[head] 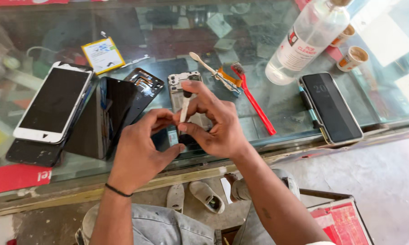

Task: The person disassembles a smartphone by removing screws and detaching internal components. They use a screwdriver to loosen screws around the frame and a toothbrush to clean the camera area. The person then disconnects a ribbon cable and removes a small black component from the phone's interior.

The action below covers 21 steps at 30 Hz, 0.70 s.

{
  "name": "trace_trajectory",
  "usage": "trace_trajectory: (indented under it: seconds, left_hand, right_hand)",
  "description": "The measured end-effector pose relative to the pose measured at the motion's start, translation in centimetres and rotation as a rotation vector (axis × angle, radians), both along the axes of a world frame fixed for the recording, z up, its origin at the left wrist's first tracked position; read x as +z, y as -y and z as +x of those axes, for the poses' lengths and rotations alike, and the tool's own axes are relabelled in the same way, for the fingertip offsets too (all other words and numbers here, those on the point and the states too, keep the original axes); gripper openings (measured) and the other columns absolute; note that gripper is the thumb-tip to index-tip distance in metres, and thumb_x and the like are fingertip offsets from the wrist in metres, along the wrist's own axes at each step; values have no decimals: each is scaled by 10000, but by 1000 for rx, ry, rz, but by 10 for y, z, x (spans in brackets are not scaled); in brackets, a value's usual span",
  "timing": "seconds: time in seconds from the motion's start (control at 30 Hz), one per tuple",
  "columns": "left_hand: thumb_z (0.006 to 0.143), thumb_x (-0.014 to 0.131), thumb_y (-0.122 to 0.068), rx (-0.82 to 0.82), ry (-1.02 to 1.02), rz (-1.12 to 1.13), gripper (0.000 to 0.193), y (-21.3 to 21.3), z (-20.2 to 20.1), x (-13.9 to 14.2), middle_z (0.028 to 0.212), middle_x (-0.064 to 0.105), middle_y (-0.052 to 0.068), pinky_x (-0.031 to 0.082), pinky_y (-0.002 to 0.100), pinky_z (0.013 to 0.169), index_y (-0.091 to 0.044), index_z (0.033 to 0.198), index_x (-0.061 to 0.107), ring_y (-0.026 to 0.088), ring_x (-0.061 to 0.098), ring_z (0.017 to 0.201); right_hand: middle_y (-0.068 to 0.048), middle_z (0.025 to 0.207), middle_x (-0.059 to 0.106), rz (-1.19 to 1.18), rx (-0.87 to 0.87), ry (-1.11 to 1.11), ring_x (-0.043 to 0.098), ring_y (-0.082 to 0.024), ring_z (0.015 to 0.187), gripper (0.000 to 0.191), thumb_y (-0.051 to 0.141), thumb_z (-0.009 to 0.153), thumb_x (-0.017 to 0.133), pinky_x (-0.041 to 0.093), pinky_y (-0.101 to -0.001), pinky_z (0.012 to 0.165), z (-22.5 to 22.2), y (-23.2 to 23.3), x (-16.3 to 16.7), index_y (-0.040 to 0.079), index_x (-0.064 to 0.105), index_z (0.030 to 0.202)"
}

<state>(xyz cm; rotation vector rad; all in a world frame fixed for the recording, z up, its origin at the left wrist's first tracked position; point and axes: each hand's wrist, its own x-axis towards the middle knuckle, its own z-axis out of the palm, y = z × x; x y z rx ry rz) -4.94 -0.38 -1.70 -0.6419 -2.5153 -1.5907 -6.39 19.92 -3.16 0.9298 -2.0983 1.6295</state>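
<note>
Screwdriver (185, 105) pinched in right hand (218, 124) over opened phone (186, 97), left hand (143, 149) curled empty alongside; slippage likely if tilted.

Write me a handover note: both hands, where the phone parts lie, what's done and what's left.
Right hand: fingers pinch a slim white-handled tool, upright over the opened phone.
Left hand: steadies that phone's lower end.
Left of it: a black screen panel, a white-framed phone.
Right: red brush, clear bottle, dark phone.
Done: back cover off.
Left: cannot tell.
</note>
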Motion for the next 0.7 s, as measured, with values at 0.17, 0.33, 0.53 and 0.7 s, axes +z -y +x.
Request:
trace_trajectory:
  seconds: [0.17, 0.33, 0.53, 0.7]
  left_hand:
    - [657, 867, -76, 16, -2, -26, 557, -5, 0, -2, 1116, 764, 126, 589, 335, 930, 0, 1154, 629, 229, 767, 1083]
    - [662, 880, -82, 29, -9, -38, 559, -5, 1, -2, 1101, 767, 122, 592, 336, 930, -3, 1154, 629, 228, 774, 1067]
    - [683, 890, -103, 3, -78, -32, 546, 3, -2, -5, 1090, 765, 131, 596, 340, 948, -16, 1149, 619, 251, 765, 1081]
    - [687, 891, -112, -14, -108, 2, 587, 11, -3, -15, 1125, 756, 141, 586, 357, 974, -22, 1188, 597, 270, 741, 1139]
  right_hand:
    - [-171, 1129, 673, 35, -44, -190, 678, -210, 893, 766, 56, 783, 886, 572, -312, 850, 2, -1, 9, 37, 466, 1424]
    - [-47, 891, 707, 7, -14, -14, 691, -117, 820, 722, 4, 925, 848, 594, -256, 831, 3, -3, 6, 37, 475, 1543]
    - [-121, 1053, 699, -7, 36, -67, 713, -178, 983, 713, -29, 901, 826, 608, -312, 924, -3, 0, -2, -15, 428, 1492]
    - [-162, 1083, 722, -91, 90, 27, 752, -194, 1011, 789, -24, 1032, 823, 628, -299, 956, -4, 7, -7, 12, 295, 1617]
